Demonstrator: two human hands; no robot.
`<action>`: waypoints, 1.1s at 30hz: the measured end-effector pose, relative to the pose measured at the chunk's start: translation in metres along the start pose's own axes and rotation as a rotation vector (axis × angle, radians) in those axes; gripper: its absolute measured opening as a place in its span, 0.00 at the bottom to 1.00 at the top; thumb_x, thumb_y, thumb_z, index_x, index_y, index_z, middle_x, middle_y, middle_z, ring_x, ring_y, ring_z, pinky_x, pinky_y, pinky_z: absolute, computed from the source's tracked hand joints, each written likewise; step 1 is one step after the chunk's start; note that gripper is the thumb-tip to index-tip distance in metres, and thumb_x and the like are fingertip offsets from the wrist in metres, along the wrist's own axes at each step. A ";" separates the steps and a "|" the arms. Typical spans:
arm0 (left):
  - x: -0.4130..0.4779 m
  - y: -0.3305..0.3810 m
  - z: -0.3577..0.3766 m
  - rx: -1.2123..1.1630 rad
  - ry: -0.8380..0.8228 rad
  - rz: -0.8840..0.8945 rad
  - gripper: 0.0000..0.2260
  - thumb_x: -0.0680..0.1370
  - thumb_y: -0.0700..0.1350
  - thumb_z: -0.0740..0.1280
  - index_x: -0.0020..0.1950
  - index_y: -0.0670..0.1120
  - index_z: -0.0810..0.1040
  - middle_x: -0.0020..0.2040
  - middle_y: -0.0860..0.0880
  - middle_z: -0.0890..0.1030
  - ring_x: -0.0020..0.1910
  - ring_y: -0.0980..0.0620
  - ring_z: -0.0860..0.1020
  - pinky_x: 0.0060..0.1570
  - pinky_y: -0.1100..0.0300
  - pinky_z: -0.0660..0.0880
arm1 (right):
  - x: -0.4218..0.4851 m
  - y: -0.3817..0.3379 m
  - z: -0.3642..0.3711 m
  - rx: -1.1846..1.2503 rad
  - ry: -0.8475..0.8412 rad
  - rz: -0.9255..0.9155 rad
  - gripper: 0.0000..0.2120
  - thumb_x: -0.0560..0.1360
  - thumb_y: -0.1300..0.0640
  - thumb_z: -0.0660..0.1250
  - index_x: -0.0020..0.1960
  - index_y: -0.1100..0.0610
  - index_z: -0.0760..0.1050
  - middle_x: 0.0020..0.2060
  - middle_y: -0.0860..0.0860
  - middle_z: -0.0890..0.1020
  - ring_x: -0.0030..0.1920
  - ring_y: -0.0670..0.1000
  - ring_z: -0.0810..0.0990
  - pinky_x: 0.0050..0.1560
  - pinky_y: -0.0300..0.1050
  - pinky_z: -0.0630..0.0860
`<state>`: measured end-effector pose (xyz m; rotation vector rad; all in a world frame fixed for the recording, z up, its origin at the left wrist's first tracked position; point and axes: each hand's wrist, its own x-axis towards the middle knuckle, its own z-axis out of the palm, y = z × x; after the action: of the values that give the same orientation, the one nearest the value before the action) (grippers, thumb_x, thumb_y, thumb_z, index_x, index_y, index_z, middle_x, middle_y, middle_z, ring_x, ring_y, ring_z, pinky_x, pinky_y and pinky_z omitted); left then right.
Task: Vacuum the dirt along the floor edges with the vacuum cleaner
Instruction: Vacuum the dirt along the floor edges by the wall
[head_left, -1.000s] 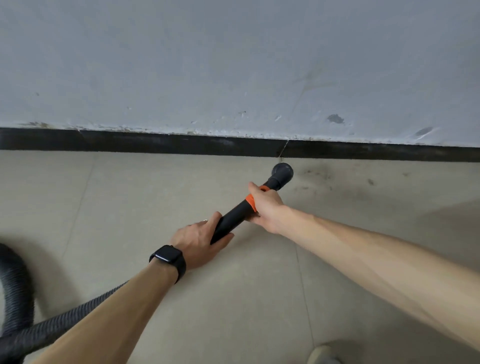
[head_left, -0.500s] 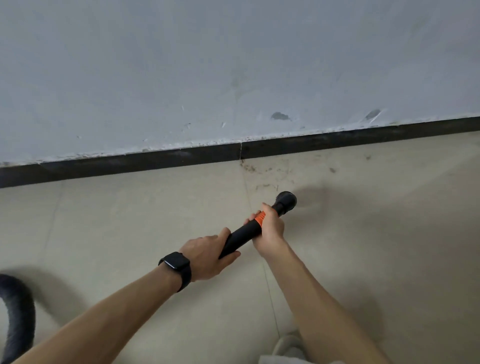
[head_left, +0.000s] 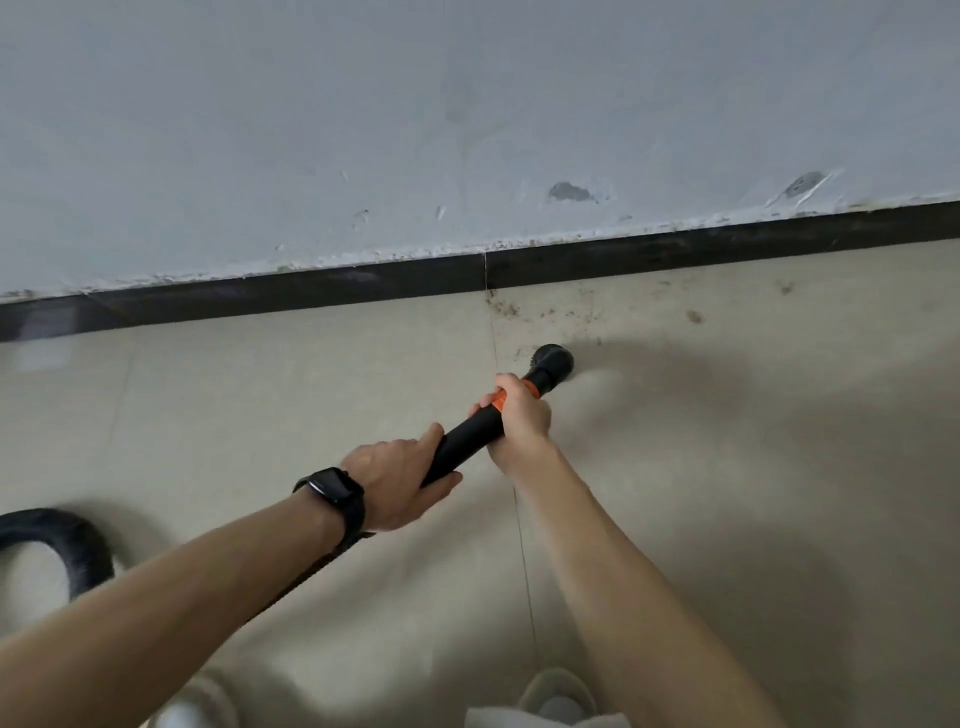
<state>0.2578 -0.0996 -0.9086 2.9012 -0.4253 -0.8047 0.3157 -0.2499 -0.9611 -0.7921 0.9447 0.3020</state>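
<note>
Far left, the black vacuum hose (head_left: 78, 545) loops on the floor tile (head_left: 260, 405), slack enough, I'd judge, not to tug the stroke. Next, the left hand (head_left: 400, 480), smartwatch (head_left: 332, 493) on the wrist, wraps fingers and thumb round the rear of the black wand (head_left: 467, 441): that's the steering end. Ahead of it the right hand (head_left: 522, 410) grips firmly at the orange collar (head_left: 500, 400), just behind the round nozzle (head_left: 554, 360). The nozzle sits low, beside the grout line (head_left: 493, 332) and apart from the dark skirting board (head_left: 260, 293); whether it touches the tile I cannot tell. The dirt (head_left: 540, 312) lies scattered between nozzle and skirting and trails off right. Best play, to my eye: push the mouth forward to the skirting, hold it flat and low, then draw slowly rightward through the specks without lifting, so nothing gets flicked away.
</note>
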 end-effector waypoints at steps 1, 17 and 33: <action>-0.003 -0.008 -0.002 -0.003 0.001 -0.016 0.16 0.80 0.64 0.56 0.51 0.51 0.60 0.35 0.53 0.75 0.31 0.47 0.73 0.34 0.55 0.69 | -0.001 0.005 0.008 -0.006 -0.009 0.014 0.07 0.78 0.65 0.68 0.47 0.60 0.69 0.32 0.55 0.73 0.27 0.52 0.74 0.30 0.45 0.78; -0.019 -0.068 0.022 -0.129 0.033 -0.017 0.14 0.79 0.65 0.56 0.48 0.56 0.57 0.32 0.55 0.73 0.27 0.57 0.71 0.26 0.61 0.62 | 0.011 0.047 0.046 -0.031 -0.021 0.067 0.06 0.76 0.65 0.68 0.48 0.60 0.72 0.31 0.53 0.75 0.24 0.51 0.75 0.32 0.46 0.80; 0.010 -0.058 0.084 -0.270 0.274 0.037 0.14 0.79 0.58 0.59 0.58 0.50 0.64 0.37 0.54 0.73 0.31 0.48 0.71 0.31 0.57 0.64 | 0.040 0.046 0.048 -0.127 0.048 0.001 0.07 0.74 0.63 0.65 0.39 0.57 0.69 0.27 0.50 0.71 0.21 0.50 0.66 0.26 0.40 0.68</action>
<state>0.2363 -0.0489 -0.9954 2.6871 -0.3138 -0.4119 0.3422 -0.1880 -0.9992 -0.9181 0.9785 0.3479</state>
